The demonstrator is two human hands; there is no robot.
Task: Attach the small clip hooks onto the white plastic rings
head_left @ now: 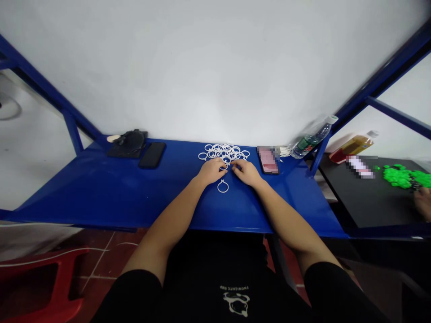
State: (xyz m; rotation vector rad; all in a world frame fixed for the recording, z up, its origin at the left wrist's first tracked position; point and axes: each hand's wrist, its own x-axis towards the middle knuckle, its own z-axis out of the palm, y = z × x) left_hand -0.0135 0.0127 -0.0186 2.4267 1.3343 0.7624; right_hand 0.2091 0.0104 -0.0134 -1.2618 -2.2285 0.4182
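Thin white rings, each with a small tab, lie in a loose pile (229, 150) on the blue table (161, 193) near the wall. My left hand (213, 171) is closed at the pile's front edge, its thumb and fingers on one white ring (223, 166). Close beside it, my right hand (247, 172) has curled fingers pointing at that ring; whatever lies between its fingertips is too small to make out. A single white ring (222, 186) rests apart on the table, between my forearms and nearer to me.
To the left lie a black phone (152, 155) and a dark pouch (129, 144). On the right are a pink-screened phone (268, 160), a white cable (284, 151) and a leaning bottle (311, 141). Another person's hand (423, 202) is by green pieces (397, 176) on a black table (360, 202).
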